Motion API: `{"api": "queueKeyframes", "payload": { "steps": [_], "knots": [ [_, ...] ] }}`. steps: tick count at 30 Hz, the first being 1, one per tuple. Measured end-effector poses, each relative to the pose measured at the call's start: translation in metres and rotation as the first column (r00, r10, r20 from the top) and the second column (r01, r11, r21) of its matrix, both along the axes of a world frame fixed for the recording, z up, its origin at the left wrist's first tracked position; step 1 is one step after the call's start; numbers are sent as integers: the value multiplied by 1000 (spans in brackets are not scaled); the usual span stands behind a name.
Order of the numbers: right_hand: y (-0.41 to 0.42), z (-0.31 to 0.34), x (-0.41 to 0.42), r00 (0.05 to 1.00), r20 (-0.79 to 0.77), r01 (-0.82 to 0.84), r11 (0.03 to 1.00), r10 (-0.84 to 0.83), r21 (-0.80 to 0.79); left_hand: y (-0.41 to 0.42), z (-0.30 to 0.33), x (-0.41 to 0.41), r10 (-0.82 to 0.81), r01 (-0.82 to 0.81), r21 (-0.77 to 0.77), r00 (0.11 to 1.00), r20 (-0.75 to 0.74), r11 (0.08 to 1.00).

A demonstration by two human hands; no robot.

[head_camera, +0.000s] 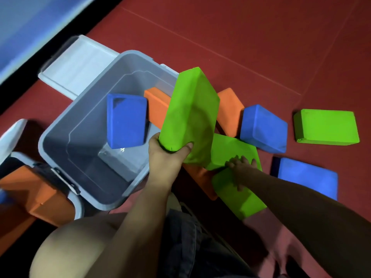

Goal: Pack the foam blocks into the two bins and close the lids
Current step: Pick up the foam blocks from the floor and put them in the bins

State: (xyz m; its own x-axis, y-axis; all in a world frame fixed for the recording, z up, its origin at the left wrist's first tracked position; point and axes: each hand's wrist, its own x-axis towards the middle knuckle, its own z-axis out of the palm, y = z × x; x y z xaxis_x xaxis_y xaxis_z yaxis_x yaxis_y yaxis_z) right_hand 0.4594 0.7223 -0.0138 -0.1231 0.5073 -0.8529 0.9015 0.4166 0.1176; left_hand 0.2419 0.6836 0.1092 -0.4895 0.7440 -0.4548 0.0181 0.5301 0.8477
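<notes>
Your left hand point(166, 155) grips the near end of a green foam block point(190, 115), thumb and fingers wrapped round it, and holds it tilted above the right rim of the grey bin point(60, 125). Your right hand point(240, 169) lies on a second green block point(236, 195) on the red floor point(261, 47), fingers bent over its far edge; whether they actually clasp it cannot be told, since the hand is dark and blurred.

Inside the open bin, a blue block point(126, 120) leans against the far wall beside an orange block point(156, 105) that the raised green block partly hides. The bin's pale lid point(76, 63) lies flat on the floor behind it.

Under your right hand's fingertips sits a third green block point(234, 151), and an orange block point(200, 179) lies partly beneath the pile. Beyond them stand another orange block point(230, 109) and, touching it, a blue block point(264, 128). A fourth green block point(326, 127) lies apart to the right, and a flat blue block point(309, 177) sits just past your right forearm.

At the left edge, a second bin point(77, 205) already holds an orange block point(36, 193).
</notes>
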Motion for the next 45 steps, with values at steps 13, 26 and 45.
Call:
{"api": "queueKeyframes", "payload": {
  "steps": [13,26,45],
  "knots": [
    [-6,51,3,925,-145,368,924,-352,105,-8,10,-3,175,-179,39,980,95,983],
    [29,174,-32,768,-581,581,673,-268,458,-45,59,-24,443,-422,155,885,-141,893],
    [43,150,-196,448,-894,575,767,-4,285,-18,44,-51,467,-567,92,751,468,819]
  ]
}}
